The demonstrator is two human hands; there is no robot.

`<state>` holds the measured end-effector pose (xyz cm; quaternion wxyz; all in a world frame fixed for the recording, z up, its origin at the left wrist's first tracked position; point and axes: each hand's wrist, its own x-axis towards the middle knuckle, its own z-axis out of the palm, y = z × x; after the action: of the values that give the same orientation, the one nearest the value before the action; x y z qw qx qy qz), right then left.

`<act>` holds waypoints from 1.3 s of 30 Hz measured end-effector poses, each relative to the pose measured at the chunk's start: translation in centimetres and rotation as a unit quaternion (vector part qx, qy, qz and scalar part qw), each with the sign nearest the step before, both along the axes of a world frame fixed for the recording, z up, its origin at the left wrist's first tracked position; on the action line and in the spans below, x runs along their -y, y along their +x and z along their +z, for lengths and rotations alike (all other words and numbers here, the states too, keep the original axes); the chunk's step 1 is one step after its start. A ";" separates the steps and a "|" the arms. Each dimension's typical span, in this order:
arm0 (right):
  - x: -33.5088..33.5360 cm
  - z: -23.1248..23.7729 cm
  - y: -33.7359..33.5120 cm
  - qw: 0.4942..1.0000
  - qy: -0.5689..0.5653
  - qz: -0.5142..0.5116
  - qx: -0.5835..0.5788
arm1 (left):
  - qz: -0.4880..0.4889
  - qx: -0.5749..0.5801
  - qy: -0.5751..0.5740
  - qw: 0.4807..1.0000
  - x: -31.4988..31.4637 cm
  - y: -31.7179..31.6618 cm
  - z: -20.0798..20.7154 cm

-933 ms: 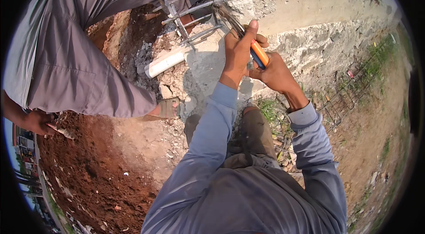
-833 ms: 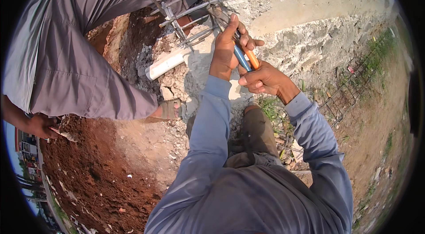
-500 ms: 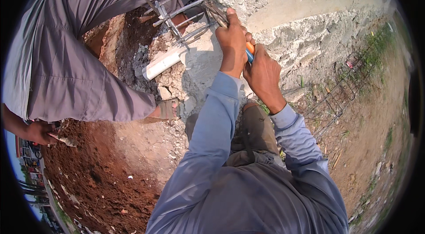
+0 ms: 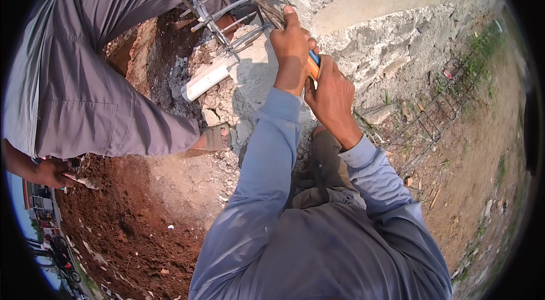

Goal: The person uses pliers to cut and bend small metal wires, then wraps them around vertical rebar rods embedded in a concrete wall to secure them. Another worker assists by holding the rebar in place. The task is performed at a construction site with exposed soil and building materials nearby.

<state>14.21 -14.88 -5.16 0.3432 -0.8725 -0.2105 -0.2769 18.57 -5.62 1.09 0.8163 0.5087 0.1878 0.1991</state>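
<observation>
My left hand point(image 4: 290, 50) is closed around the end of a bundle of thin brown wires point(image 4: 270, 11), its thumb extended along them. The bundle runs to the corner of a grey steel rebar cage point(image 4: 214, 21) at the upper middle. Just below and right of it, my right hand point(image 4: 332, 93) is closed on a tool with a blue-and-orange handle point(image 4: 313, 63). The handle's upper end lies against my left hand's fingers. The tool's head is hidden behind my hands. Both hands are over the rough, pale concrete point(image 4: 363, 44).
A white pipe piece point(image 4: 205, 81) lies on rubble below the cage. At left stands a co-worker in grey trousers point(image 4: 85, 90), whose hand point(image 4: 51, 173) holds a small tool. A sandalled foot point(image 4: 216, 137) rests near rubble. Another rebar frame point(image 4: 423, 132) lies right; red soil point(image 4: 125, 226) lies lower left.
My hands have shifted slightly up and left together. The handle has turned: orange showed above blue before, and blue is now above orange. The co-worker has hardly moved.
</observation>
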 end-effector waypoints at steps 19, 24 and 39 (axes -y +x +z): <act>6.3 -13.2 -7.6 0.408 0.354 0.398 -0.742 | -0.235 -0.030 -0.076 0.969 -1.8 -13.9 -16.9; 6.1 -19.9 -10.8 0.167 0.372 0.442 -0.799 | -0.201 -0.231 0.092 0.948 -4.8 -19.2 -26.7; 0.7 -27.6 -7.1 0.403 0.150 0.436 -0.791 | 0.106 -0.325 0.400 0.850 -13.8 -24.2 -34.4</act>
<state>7.09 -15.55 -32.79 0.5561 -0.4272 -0.1524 0.6964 -5.59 8.22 -33.33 0.4082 0.8039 0.3995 0.1659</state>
